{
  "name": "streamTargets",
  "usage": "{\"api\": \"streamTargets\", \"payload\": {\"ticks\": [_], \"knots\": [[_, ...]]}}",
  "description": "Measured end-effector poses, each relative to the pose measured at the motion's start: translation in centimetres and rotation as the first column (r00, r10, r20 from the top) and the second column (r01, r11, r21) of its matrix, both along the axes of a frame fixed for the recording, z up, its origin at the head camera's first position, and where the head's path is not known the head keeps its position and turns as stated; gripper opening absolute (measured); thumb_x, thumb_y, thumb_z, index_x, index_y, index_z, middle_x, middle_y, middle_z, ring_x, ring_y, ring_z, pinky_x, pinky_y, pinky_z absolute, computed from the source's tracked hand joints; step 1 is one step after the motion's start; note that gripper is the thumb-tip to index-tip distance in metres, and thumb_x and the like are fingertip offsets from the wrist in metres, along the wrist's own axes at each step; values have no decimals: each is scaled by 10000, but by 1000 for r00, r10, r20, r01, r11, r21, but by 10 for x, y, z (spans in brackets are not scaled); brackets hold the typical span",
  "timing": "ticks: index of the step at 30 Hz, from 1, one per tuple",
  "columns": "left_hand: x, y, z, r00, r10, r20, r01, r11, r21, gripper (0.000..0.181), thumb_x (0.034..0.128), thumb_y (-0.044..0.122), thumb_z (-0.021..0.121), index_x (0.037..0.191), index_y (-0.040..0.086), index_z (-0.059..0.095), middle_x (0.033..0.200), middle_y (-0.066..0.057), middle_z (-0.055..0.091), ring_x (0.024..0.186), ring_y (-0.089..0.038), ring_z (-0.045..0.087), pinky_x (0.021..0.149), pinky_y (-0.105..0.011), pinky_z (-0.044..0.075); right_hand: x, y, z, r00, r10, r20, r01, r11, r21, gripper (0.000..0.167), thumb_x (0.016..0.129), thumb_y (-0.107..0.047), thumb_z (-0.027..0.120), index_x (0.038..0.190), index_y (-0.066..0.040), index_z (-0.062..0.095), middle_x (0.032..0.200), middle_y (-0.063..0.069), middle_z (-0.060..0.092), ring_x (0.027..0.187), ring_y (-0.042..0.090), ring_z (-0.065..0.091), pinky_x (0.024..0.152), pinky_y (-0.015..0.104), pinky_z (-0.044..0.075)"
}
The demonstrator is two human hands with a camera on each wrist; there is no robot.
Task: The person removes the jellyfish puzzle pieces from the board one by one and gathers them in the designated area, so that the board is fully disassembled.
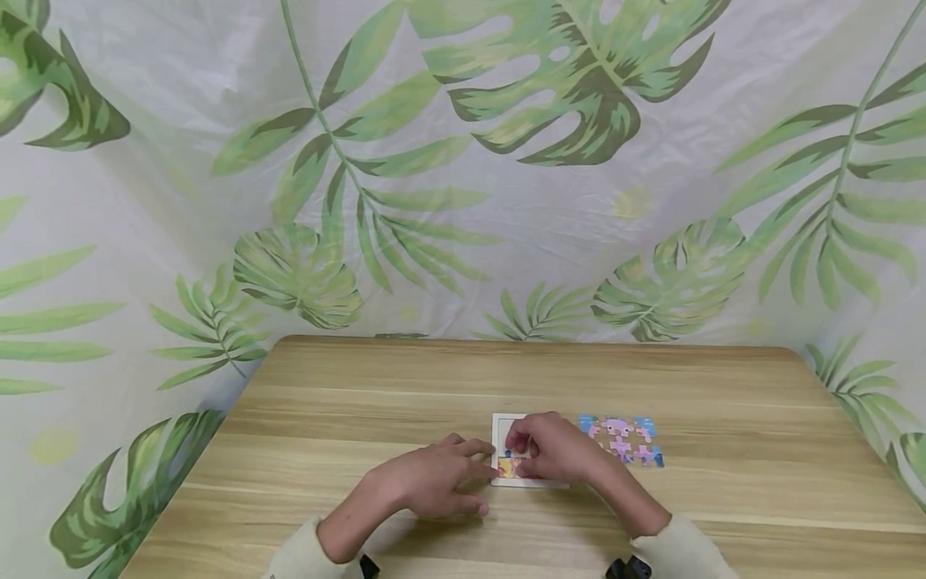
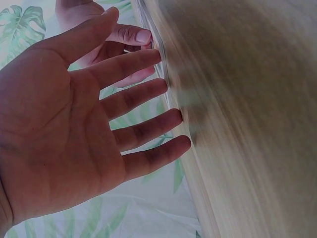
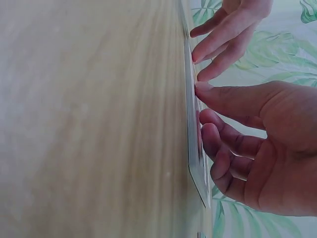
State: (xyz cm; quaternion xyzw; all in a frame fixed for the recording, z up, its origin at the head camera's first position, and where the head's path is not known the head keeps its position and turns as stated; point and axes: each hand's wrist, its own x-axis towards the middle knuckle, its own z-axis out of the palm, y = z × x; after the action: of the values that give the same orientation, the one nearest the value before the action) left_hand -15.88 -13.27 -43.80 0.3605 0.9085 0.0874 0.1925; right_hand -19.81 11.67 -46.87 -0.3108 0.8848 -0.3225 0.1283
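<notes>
A shallow white puzzle frame (image 1: 531, 483) lies on the table, with yellow and pink pieces (image 1: 505, 467) along its lower left. My right hand (image 1: 560, 450) reaches over it, thumb and curled fingers closing about a small puzzle piece (image 1: 517, 453) low over the frame; the hand hides much of it. In the right wrist view, the thumb touches the thin frame (image 3: 192, 148) seen edge-on. My left hand (image 1: 441, 476) lies to the left with its fingers spread and straight, fingertips at the frame's left edge. The left wrist view shows its palm empty.
Right of the frame lies a partly joined pink and blue puzzle (image 1: 620, 438), with gaps among its pieces. Both rest on a wooden table (image 1: 347, 402). A leaf-print curtain (image 1: 434, 201) hangs behind the table's far edge.
</notes>
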Motion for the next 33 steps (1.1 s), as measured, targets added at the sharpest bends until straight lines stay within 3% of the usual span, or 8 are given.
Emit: {"api": "streamTargets", "payload": {"ticks": [11, 23, 33], "knots": [[1, 0, 1, 1000, -5, 2, 5, 1000, -1, 481, 1026, 486, 708, 1470, 305, 673, 1670, 11, 479, 1477, -262, 489, 1138, -457, 526, 1, -1, -2, 999, 17, 28, -16, 999, -50, 193, 887, -28, 836, 1050, -80, 747, 926, -2, 716, 790, 54, 597, 721, 221, 521], [1, 1, 3, 1000, 6, 22, -6, 1000, 0, 477, 1026, 475, 712, 1467, 299, 677, 1681, 12, 465, 1483, -262, 482, 1145, -455, 520, 3, -4, -6, 995, -26, 100, 33, 997, -69, 263, 884, 28, 808, 1119, -51, 719, 935, 20, 692, 782, 91, 627, 707, 225, 525], [0, 1, 3, 999, 8, 32, -8, 1000, -2, 495, 1022, 492, 711, 1477, 301, 668, 1691, 14, 453, 1489, -258, 475, 1143, -451, 521, 2, -4, -7, 992, -8, 128, 22, 994, -108, 252, 870, 68, 788, 1082, -43, 709, 910, 47, 667, 725, 76, 592, 679, 212, 497]]}}
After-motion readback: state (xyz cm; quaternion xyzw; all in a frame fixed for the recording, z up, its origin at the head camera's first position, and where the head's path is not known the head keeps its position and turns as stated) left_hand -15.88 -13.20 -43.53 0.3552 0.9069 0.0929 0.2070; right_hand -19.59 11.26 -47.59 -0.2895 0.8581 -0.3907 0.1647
